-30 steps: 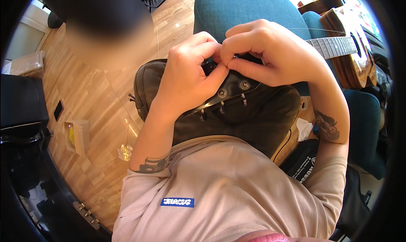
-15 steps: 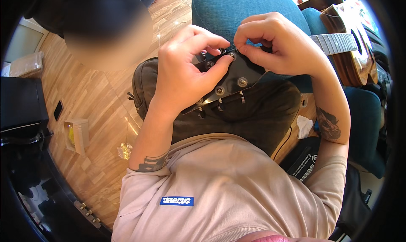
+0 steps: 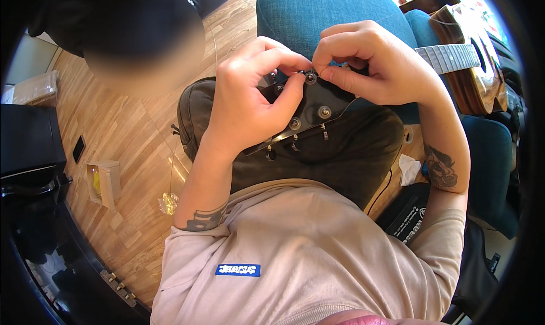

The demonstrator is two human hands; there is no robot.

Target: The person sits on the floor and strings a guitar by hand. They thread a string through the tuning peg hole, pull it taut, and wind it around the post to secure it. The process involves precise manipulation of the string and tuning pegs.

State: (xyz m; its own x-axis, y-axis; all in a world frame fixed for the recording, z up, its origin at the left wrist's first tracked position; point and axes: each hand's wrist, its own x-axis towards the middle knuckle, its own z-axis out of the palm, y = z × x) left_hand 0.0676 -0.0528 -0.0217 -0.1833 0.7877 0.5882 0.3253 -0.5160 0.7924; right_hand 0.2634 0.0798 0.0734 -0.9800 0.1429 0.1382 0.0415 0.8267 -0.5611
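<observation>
A black guitar headstock (image 3: 309, 106) lies across my lap, with round metal tuning posts on its face and tuner keys along its edges. Its fretted neck (image 3: 451, 59) emerges beyond my right wrist and leads to the guitar body (image 3: 472, 89) at the right. My left hand (image 3: 255, 92) is closed in a pinch, thumb and forefinger meeting just beside the uppermost tuning post (image 3: 310, 78). Close against those fingertips, my right hand (image 3: 369, 63) pinches what looks like a thin guitar string at that post. What the left fingertips hold is too small to make out.
A teal chair (image 3: 335, 18) stands ahead of me. On the wooden floor at left are a phone (image 3: 79, 148), an opened small box (image 3: 104, 183) and a gold crumpled wrapper (image 3: 168, 203). A glossy black case (image 3: 62, 268) fills the lower left. Someone sits ahead at upper left.
My left thumb and forefinger have closed together beside the tuning post. The right hand has lowered slightly, its fingertips nearer the left ones. The person ahead has shifted a little.
</observation>
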